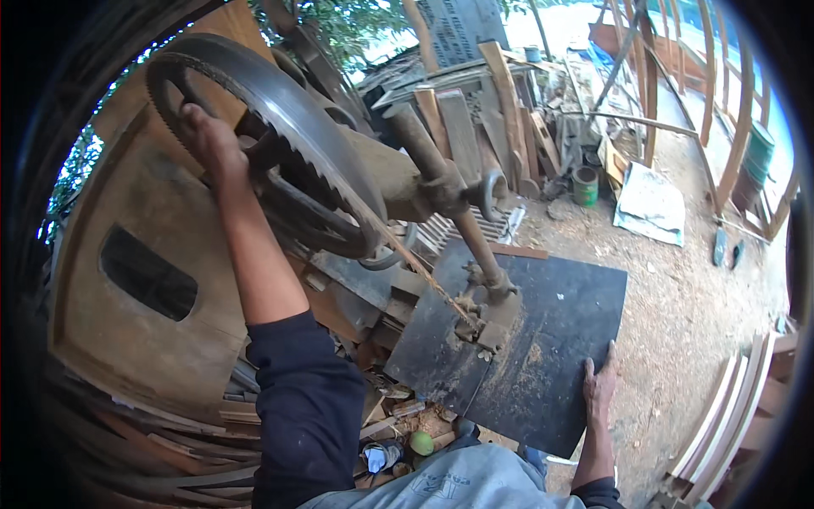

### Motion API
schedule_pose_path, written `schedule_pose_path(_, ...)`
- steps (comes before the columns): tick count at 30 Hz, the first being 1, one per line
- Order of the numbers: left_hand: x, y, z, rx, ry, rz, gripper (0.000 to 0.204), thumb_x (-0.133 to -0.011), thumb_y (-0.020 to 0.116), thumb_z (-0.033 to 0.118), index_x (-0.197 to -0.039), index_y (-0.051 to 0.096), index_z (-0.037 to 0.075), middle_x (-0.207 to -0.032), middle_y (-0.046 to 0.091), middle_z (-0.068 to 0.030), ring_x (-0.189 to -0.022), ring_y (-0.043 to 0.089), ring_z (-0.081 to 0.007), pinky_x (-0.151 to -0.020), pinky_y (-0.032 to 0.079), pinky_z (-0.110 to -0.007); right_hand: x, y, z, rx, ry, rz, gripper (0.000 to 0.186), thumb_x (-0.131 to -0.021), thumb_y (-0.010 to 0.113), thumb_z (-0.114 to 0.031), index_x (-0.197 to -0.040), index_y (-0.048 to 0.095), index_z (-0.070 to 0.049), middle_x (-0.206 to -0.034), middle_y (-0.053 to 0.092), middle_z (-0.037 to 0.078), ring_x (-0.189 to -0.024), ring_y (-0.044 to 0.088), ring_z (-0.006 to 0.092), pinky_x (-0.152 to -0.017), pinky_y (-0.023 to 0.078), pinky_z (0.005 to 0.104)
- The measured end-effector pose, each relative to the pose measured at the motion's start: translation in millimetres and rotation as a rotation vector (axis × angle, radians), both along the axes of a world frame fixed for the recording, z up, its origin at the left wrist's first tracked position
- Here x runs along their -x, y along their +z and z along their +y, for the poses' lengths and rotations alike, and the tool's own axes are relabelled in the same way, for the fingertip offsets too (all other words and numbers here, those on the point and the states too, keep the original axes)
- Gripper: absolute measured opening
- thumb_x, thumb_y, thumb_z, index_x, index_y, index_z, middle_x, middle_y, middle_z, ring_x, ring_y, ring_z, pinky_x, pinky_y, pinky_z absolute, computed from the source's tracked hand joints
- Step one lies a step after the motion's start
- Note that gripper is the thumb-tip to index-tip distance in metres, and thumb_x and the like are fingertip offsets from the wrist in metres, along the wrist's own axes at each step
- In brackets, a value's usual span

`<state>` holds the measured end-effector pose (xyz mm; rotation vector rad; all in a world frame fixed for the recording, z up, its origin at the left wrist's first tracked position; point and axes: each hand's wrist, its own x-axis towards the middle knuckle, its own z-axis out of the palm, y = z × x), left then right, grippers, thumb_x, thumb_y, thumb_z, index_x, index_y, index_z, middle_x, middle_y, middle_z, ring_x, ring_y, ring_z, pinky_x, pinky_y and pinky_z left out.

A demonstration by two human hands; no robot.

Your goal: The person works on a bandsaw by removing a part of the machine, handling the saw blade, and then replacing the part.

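My left hand (216,140) is raised to the large dark upper wheel (301,127) of a bandsaw, fingers curled on it inside the rim. The toothed blade (424,276) rides round the wheel and runs down to a dusty guide block (490,335), beside a round metal post (471,229) with clamps. Below is the black square saw table (560,322), sprinkled with sawdust. My right hand (600,386) grips that table's right edge, one finger lying along it.
A large curved wooden panel (144,339) stands left. Boards (458,127) lean behind the saw. A white sack (649,204), green can (585,185), drum (755,161) and timber frame (708,85) stand back right. Pale strips (729,407) lie lower right; scraps litter the lower middle.
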<state>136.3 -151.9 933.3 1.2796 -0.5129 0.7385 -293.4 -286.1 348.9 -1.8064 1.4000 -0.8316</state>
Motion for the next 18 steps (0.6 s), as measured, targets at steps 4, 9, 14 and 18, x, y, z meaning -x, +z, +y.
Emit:
schedule_pose_path(4, -7.1, -20.1, 14.7, -0.09, 0.117, -0.248, 0.057, -0.103, 0.038, 0.043, -0.138, 0.047, -0.001, -0.139, 0.051, -0.0218, -0.128, 0.05, -0.0316, -0.107, 0.038, -0.038, -4.5, 14.4, 4.7, -0.131, 0.002, 0.025, 0.075, -0.092, 0.062, -0.027, -0.154, 0.022, -0.013, -0.133, 0.053, 0.031, -0.119, 0.055, 0.0478, -0.099, 0.044, 0.0479)
schedule_pose_path(9, 23.5, -53.8, 13.0, -0.235, 0.038, -0.396, 0.051, -0.104, 0.037, 0.039, -0.131, 0.055, -0.001, -0.131, 0.057, -0.0195, -0.12, 0.055, -0.0295, -0.103, 0.04, -0.038, -6.1, -3.0, 6.0, -0.047, -0.015, 0.023, 0.074, -0.093, 0.061, -0.027, -0.154, 0.023, -0.015, -0.129, 0.055, 0.032, -0.115, 0.056, 0.0495, -0.097, 0.045, 0.049)
schedule_pose_path(14, 7.8, -133.8, 19.5, -0.317, -0.113, -0.714, 0.037, -0.106, 0.04, 0.019, -0.125, 0.058, -0.005, -0.127, 0.06, -0.0187, -0.117, 0.058, -0.0281, -0.101, 0.043, -0.038, -3.6, -1.0, 2.0, -0.052, -0.008, 0.062, 0.072, -0.094, 0.06, -0.031, -0.154, 0.023, -0.015, -0.13, 0.054, 0.033, -0.117, 0.055, 0.0504, -0.097, 0.045, 0.05)
schedule_pose_path(18, 49.4, -271.9, 51.2, -0.408, 0.094, -0.75, 0.03, -0.102, 0.045, 0.012, -0.119, 0.061, -0.007, -0.115, 0.065, -0.0188, -0.108, 0.06, -0.0334, -0.098, 0.044, -0.043, -0.8, -11.0, 2.7, 0.037, -0.02, 0.087, 0.072, -0.094, 0.061, -0.033, -0.154, 0.024, -0.015, -0.126, 0.057, 0.033, -0.112, 0.056, 0.0512, -0.094, 0.046, 0.051)
